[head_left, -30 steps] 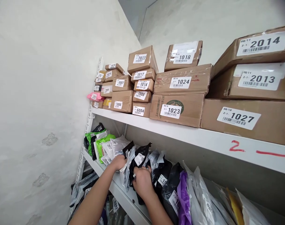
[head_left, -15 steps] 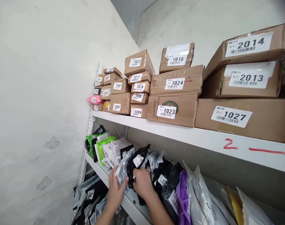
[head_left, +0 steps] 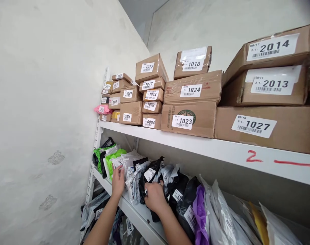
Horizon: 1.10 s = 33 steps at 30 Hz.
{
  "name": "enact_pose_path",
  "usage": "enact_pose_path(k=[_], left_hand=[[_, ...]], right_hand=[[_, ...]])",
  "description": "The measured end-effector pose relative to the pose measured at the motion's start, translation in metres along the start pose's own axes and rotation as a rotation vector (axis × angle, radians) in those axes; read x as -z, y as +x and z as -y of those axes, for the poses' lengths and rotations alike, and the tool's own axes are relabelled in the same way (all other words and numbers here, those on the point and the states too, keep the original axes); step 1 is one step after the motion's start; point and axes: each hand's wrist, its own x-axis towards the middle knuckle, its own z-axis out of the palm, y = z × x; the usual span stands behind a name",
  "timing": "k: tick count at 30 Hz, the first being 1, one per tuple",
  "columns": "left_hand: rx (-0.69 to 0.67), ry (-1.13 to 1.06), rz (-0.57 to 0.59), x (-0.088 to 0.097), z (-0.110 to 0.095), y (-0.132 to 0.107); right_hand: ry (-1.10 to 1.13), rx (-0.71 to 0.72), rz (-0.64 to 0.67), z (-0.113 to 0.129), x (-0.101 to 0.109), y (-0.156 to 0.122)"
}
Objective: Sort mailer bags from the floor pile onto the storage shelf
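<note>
My left hand [head_left: 118, 180] is raised to the middle shelf, its fingers stretched up against the front of a white plastic parcel [head_left: 130, 156] near the label 4017. It is open and grips nothing. My right hand [head_left: 155, 196] is closed at the lower edge of a black plastic parcel [head_left: 155, 166] with a white label; its fingertips are partly hidden among the bags. Between the two hands stand several pale grey-blue parcels [head_left: 134, 185] with number labels. A bright green parcel [head_left: 111, 160] is just left of the white one.
Labelled cardboard boxes [head_left: 190, 114] are stacked along the white upper shelf [head_left: 195, 142]. Right of my hands, black bags, a purple parcel [head_left: 200, 216] and grey-white mailers [head_left: 225, 211] stand in a row. More bags [head_left: 129, 226] fill the level below. A pale wall [head_left: 42, 102] borders the left side.
My left hand has moved left and up, from the grey-blue parcels to the white parcel. My right hand stays at the black parcel.
</note>
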Motion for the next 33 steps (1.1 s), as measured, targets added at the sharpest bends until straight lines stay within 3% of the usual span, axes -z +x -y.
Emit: enact_pose_path(k=[6, 10, 16, 24, 33], left_hand=[[0.27, 0.241, 0.056, -0.006, -0.013, 0.036], [0.26, 0.346, 0.12, -0.006, -0.015, 0.035], [0.213, 0.404, -0.104, -0.009, -0.013, 0.009], [0.316, 0.347, -0.236, -0.01, -0.003, 0.005], [0.043, 0.278, -0.224, -0.015, 0.016, 0.012]], right_hand=[[0.034, -0.031, 0.076, 0.002, 0.009, 0.008], [0.048, -0.038, 0.091, 0.001, 0.011, 0.011], [0.07, -0.041, 0.097, -0.001, 0.009, 0.011], [0.098, -0.035, 0.068, 0.001, 0.007, 0.011], [0.141, -0.029, 0.04, 0.003, 0.002, 0.014]])
